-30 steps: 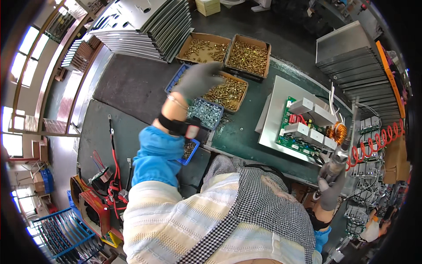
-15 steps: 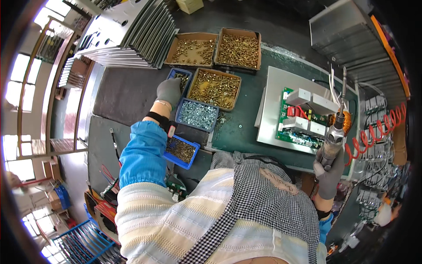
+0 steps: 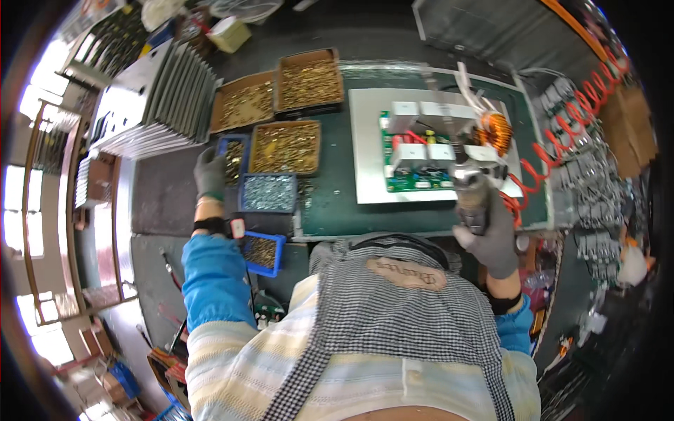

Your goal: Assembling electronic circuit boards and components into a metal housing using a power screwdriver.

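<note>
My left hand (image 3: pixel 210 175), in a grey glove, is closed at the left edge of a small blue bin (image 3: pixel 243 161) of brass-coloured screws. Whatever its fingers hold is too small or hidden to make out. In my gloved right hand (image 3: pixel 494 238) is a power screwdriver (image 3: pixel 472 200), its blurred bit pointing away from me over a green circuit board (image 3: pixel 421 184). That board carries white blocks, red parts and a copper-wound coil (image 3: pixel 496 133). Beneath it lies a flat silver metal plate (image 3: pixel 367 144) on the green mat.
Near the left hand stand a blue bin of silver nuts or washers (image 3: pixel 268 193), another blue screw bin (image 3: pixel 262 254) and cardboard trays (image 3: pixel 286 147) of brass-coloured fasteners. Stacked metal plates (image 3: pixel 165 105) rise at the far left. A red coiled hose (image 3: pixel 554 158) hangs on the right.
My left hand has come out of the small blue screw bin to its left edge. The right hand's screwdriver has shifted over the circuit board. The whole view has turned and moved.
</note>
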The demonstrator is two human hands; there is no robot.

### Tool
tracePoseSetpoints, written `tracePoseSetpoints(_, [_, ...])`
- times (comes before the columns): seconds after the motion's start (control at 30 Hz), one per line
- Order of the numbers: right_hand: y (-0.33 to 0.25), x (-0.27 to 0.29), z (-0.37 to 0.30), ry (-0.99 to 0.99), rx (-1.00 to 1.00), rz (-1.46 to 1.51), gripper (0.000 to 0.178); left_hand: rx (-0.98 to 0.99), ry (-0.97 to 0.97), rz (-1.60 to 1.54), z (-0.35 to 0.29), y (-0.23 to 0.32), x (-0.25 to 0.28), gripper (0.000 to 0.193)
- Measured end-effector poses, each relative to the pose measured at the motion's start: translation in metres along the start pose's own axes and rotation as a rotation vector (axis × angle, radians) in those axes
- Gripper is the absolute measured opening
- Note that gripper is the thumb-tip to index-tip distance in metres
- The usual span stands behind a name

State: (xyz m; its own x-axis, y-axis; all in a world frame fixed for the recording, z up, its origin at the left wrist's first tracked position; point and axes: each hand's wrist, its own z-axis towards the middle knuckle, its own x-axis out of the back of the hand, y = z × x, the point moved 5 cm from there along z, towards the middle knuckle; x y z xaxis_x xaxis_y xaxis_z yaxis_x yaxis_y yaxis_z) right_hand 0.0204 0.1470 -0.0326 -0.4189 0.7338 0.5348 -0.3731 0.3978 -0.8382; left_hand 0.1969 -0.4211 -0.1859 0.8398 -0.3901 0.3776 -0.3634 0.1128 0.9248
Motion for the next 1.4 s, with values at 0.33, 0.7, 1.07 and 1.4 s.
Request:
tracePoseSetpoints(0.33, [-0.023,-0.039,-0.011,-0.319,-0.074,-0.001,0.081,0.180,-0.910,-0.792,-0.115,0.129,-0.082,0.041])
tracePoseSetpoints(0.7, [-0.012,-0.050,-0.030,-0.372,-0.116,-0.006,0.082,0.111,-1.105,-0.485,-0.188,0.166,-0.123,0.050])
tracePoseSetpoints(1.07, [-0.011,-0.040,-0.031,-0.299,0.006,-0.139,0.083,0.170,-1.050,-0.431,-0.196,0.173,-0.142,0.030])
tracePoseSetpoints(1.4, [0.004,-0.025,-0.019,-0.421,-0.045,0.147,0.078,-0.129,-1.049,-0.226,-0.203,0.205,-0.138,0.023])
